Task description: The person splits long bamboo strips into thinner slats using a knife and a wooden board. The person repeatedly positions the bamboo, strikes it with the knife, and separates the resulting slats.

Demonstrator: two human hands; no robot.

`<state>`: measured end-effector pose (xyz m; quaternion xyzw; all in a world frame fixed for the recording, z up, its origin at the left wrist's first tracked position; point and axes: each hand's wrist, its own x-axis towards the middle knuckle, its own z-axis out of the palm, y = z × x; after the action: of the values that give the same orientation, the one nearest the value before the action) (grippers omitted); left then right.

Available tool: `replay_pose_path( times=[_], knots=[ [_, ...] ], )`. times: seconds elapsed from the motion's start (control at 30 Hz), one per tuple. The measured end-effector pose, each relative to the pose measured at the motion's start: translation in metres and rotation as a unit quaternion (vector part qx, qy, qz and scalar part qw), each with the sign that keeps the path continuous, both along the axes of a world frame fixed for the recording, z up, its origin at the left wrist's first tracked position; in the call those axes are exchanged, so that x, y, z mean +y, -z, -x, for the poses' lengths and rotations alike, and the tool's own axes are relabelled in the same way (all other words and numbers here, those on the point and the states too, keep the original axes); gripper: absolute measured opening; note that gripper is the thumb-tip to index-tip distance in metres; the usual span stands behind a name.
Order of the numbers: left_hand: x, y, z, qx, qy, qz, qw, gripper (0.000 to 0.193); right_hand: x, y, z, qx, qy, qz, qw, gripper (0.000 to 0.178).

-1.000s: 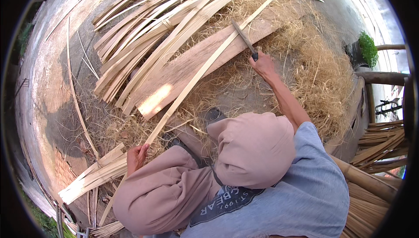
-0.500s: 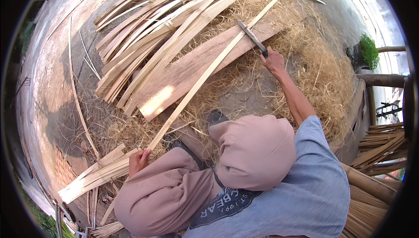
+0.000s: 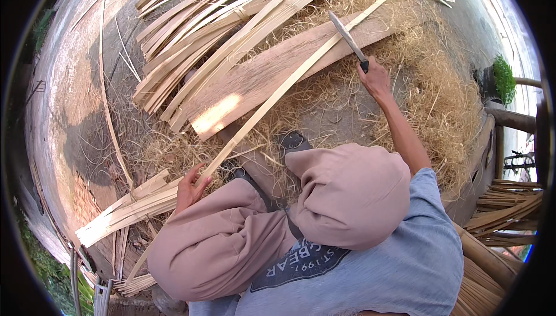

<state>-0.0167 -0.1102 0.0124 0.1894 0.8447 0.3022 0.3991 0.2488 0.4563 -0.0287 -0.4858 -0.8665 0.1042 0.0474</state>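
A long pale bamboo strip [image 3: 280,91] slants across a wide wooden board [image 3: 255,87]. My left hand [image 3: 190,191] is at the strip's near part beside my knee, its fingers loosely around it and partly spread. My right hand [image 3: 375,77] is closed on the dark handle of a knife [image 3: 348,39]. The knife's long blade points up and to the left, lying across the strip near its far end, over the board. Whether the edge presses into the strip, I cannot tell.
A large pile of bamboo strips [image 3: 200,44] spreads beyond the board. Curly shavings [image 3: 434,107] cover the ground at right. A smaller bundle of pale strips [image 3: 130,212] lies by my left hand. More strips [image 3: 504,212] and thick bamboo poles [image 3: 486,255] are at the right edge.
The fingers of my left hand have loosened and spread from a tighter hold on the strip. The knife stays in my right hand, over the strip's far part. The whole view has shifted slightly.
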Motion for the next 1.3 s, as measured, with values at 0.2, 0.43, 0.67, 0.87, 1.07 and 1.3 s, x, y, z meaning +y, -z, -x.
replay_pose_path(
  times=[0.2, 0.43, 0.67, 0.87, 1.07, 1.3],
  knots=[
    [0.081, 0.018, -0.04, 0.334, 0.124, -0.082, 0.931, 0.033, -0.022, 0.028, 0.011, 0.188, 0.086, 0.107, 0.973, 0.052],
    [0.106, 0.021, -0.006, 0.211, 0.129, -0.07, 0.966, 0.04, -0.042, -0.002, 0.032, 0.177, 0.0, 0.07, 0.982, 0.048],
    [0.129, 0.026, 0.004, -0.049, 0.142, -0.065, 0.986, 0.06, -0.033, 0.005, 0.038, 0.042, -0.02, 0.023, 0.999, 0.046],
    [0.141, 0.032, 0.005, -0.053, 0.127, -0.075, 0.988, 0.061, -0.059, 0.009, 0.047, 0.082, -0.006, 0.128, 0.988, 0.051],
    [0.182, 0.025, -0.001, -0.027, 0.113, -0.046, 0.992, 0.061, -0.205, -0.004, 0.041, 0.077, -0.252, 0.212, 0.941, 0.038],
    [0.182, 0.012, 0.007, -0.068, 0.135, -0.04, 0.988, 0.061, -0.124, 0.013, 0.025, 0.026, -0.169, 0.124, 0.978, 0.034]
  ],
)
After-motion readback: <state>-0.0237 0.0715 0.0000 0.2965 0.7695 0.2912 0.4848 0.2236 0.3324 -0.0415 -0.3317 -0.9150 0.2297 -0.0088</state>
